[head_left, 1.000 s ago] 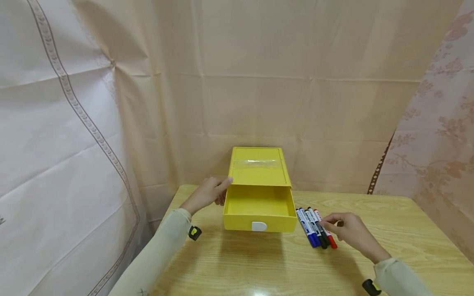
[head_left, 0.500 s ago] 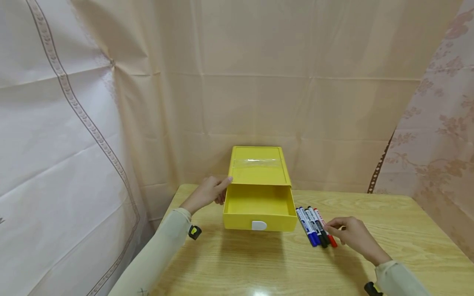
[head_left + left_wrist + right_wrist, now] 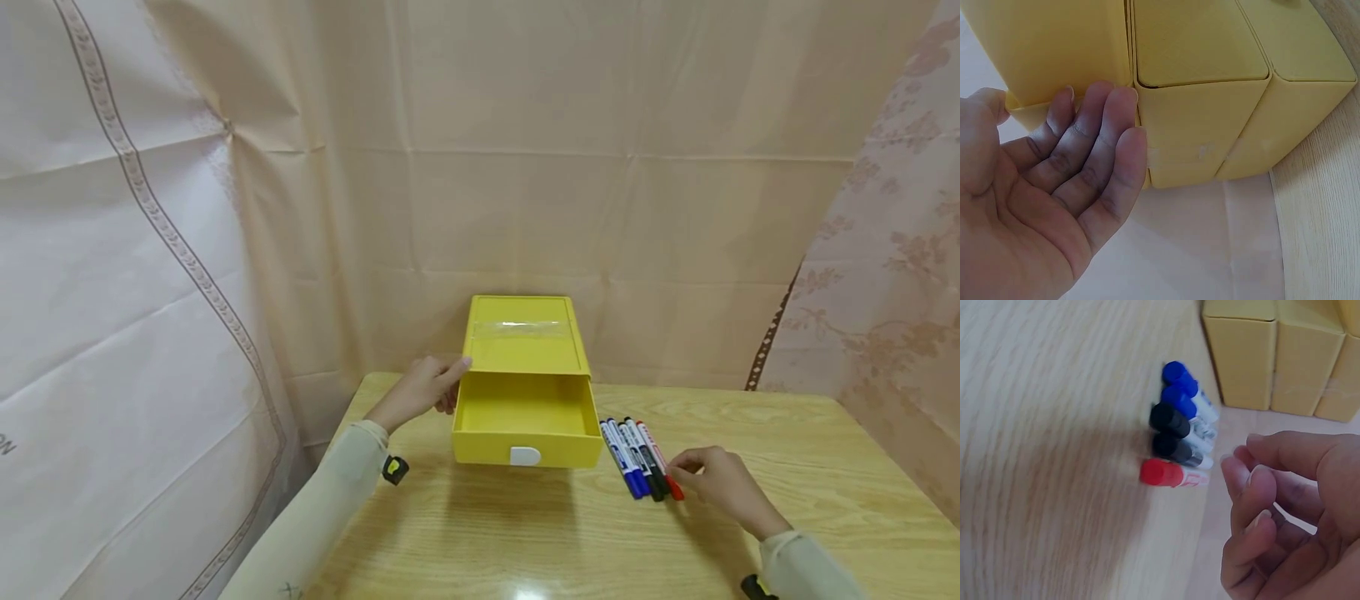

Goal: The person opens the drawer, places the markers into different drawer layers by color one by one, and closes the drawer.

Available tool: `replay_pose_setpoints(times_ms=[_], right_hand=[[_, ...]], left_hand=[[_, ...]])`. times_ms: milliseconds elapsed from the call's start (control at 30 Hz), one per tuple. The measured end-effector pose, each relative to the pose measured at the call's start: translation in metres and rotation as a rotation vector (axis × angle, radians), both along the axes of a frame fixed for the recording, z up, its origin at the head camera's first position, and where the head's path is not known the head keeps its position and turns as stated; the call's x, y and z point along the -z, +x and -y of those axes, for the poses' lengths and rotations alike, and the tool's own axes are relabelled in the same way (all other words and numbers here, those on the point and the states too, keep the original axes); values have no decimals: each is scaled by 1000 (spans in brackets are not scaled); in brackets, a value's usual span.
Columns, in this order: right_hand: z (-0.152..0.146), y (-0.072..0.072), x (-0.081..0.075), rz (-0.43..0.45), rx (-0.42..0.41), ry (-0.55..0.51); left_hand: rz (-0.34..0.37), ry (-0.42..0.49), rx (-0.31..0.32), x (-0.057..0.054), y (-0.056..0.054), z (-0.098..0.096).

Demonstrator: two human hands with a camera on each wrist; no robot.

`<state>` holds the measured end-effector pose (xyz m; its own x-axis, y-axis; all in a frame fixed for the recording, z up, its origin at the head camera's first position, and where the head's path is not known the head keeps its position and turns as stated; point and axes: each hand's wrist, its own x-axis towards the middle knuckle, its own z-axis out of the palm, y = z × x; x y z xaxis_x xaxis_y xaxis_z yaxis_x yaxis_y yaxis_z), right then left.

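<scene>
The yellow drawer box (image 3: 525, 352) is apparently steadied by the relaxed left hand (image 3: 424, 390); five markers (image 3: 640, 460) are aligned, seemingly for easy reach, beside the empty, loosely bent right hand (image 3: 722, 483).

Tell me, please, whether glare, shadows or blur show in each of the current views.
Head: a bright glare spot on the table at the bottom edge, a glint on the clear tape, a soft shadow below the open drawer; right wrist: markers look blurred, with a broad shadow beside them; left wrist: the left hand's fingers look shaded.
</scene>
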<state>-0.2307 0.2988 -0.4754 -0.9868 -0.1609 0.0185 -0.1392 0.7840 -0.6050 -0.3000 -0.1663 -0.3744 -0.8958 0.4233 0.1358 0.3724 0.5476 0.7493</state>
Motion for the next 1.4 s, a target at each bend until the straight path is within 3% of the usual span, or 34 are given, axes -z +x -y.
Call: replay_pose_setpoints(times_ms=[167, 500, 867, 1400], right_hand=[[-6, -2, 3, -39, 18, 92], [-9, -4, 7, 67, 98, 133], [-8, -4, 17, 50, 93, 169], [-5, -4, 22, 96, 73, 200]], left_hand=[[-3, -7, 8, -3, -2, -2], [9, -10, 0, -5, -1, -2], [-7, -15, -3, -3, 0, -2], [22, -13, -27, -2, 2, -1]])
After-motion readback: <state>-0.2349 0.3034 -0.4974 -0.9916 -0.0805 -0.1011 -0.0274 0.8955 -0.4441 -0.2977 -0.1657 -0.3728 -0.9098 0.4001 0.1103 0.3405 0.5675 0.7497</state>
